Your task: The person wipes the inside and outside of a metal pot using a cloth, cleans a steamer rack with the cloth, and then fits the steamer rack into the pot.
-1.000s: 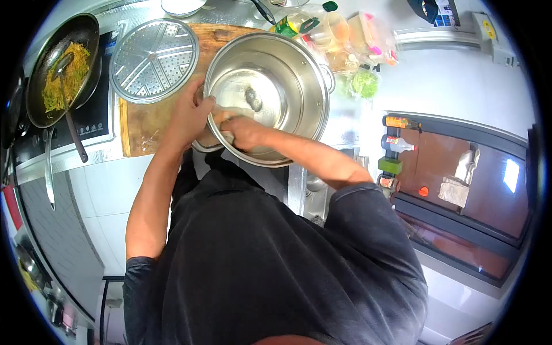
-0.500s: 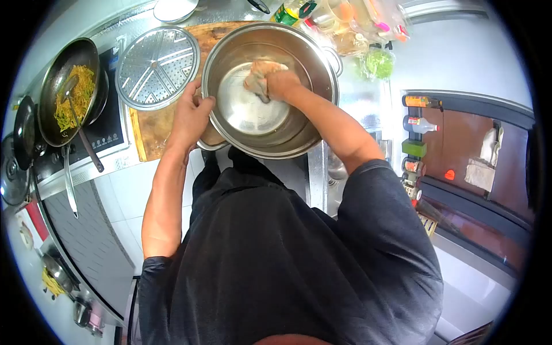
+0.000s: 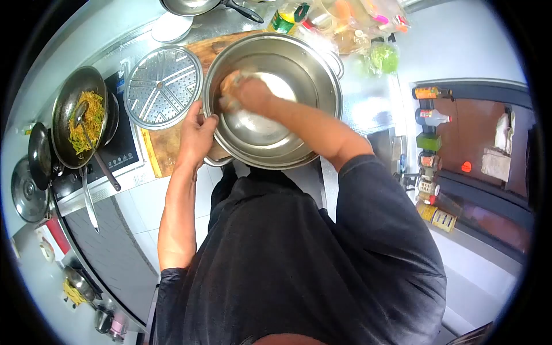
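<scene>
A large steel pot [image 3: 310,75] stands on a wooden cutting board [image 3: 164,152]. My left hand [image 3: 197,133] grips the pot's left rim, thumb outside and fingers partly hidden. Inside the pot, my right hand [image 3: 253,96] is closed on a crumpled cloth [image 3: 230,86], pressed to the left part of the inner wall; both are blurred by motion. Left of the pot lies a round perforated steamer plate [image 3: 163,87], partly over the board.
A wok [image 3: 64,106] of noodles with a ladle sits on the stove at left. Behind the pot are a pan [image 3: 192,6], a green can [image 3: 283,22] and plastic bags [image 3: 351,40]. Bottles [image 3: 432,117] line a window ledge at right.
My right hand has moved with the cloth from the near left wall, across the pot's middle, to the upper left wall. My left hand stays on the rim. The whole view has shifted.
</scene>
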### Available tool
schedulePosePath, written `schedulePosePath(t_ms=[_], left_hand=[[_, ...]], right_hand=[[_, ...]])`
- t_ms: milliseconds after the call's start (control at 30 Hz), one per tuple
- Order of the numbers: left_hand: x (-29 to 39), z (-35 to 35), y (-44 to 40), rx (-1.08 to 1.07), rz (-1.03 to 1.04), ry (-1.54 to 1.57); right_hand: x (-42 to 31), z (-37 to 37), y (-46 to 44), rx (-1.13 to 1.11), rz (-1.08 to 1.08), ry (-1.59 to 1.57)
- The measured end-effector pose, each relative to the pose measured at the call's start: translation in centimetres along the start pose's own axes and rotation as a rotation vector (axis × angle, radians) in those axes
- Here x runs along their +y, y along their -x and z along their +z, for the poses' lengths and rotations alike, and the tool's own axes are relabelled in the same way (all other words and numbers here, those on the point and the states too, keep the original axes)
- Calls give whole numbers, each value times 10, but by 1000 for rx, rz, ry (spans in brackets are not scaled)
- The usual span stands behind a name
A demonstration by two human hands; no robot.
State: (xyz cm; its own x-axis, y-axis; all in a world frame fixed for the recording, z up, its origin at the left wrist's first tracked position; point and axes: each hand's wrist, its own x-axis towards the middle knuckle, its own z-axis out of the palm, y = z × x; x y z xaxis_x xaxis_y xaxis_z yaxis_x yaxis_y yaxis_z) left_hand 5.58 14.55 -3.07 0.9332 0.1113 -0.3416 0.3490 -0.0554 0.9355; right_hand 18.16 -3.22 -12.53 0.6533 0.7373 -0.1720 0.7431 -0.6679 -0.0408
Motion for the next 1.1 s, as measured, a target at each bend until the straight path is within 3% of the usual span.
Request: schedulePosePath(t_ms=[100,167,200,233,300,367,433,500,600,667,767,800,867,900,967,1000,1033,1100], left_hand=[[-2,2,-3,22,-19,32],[-6,2,-2,45,-5,57],[-5,2,0,40,-5,53],[-5,2,-1,46,-22,42],[-3,2,-1,49,-34,30],[-1,1,0,26,-39,47],[0,2,0,29,-34,51],[-7,3,-3,69,-14,84],[-22,0,-10,6,57,224],[-21,-2,-9,26,47,123],[-26,-5,-13,28,115,95],[-1,1,-3,70,-78,220],[6,1,1,123,-271,343],[-5,0,-6,120,-271,354],[-8,-2,-9,112,-266,371],[-4,-3,-8,107,-301,367],[0,-4,-6,104,-339,366],[-9,-6,-6,90,-330,391]], right_hand=[[39,4,12,16,190,139],[55,-12,30,-417,329,30],[61,9,45,-416,334,26],[66,49,61,-299,149,31],[44,22,66,-489,-302,145],[-10,-32,64,-920,-379,-85],[-28,-27,45,-999,-175,-417],[-38,-13,17,-973,198,-1105],[-41,-57,5,-320,338,-2132],[-23,-54,-24,-21,374,-2350],[-4,-88,-28,546,671,-2606],[6,-94,-28,621,695,-2666],[-4,-100,-30,927,727,-2240],[-14,-99,-29,925,720,-2245],[-42,-84,-21,589,814,-1281],[-51,-55,-18,499,613,-1201],[-78,-84,6,504,525,-1215],[-89,-102,34,174,426,-1038]])
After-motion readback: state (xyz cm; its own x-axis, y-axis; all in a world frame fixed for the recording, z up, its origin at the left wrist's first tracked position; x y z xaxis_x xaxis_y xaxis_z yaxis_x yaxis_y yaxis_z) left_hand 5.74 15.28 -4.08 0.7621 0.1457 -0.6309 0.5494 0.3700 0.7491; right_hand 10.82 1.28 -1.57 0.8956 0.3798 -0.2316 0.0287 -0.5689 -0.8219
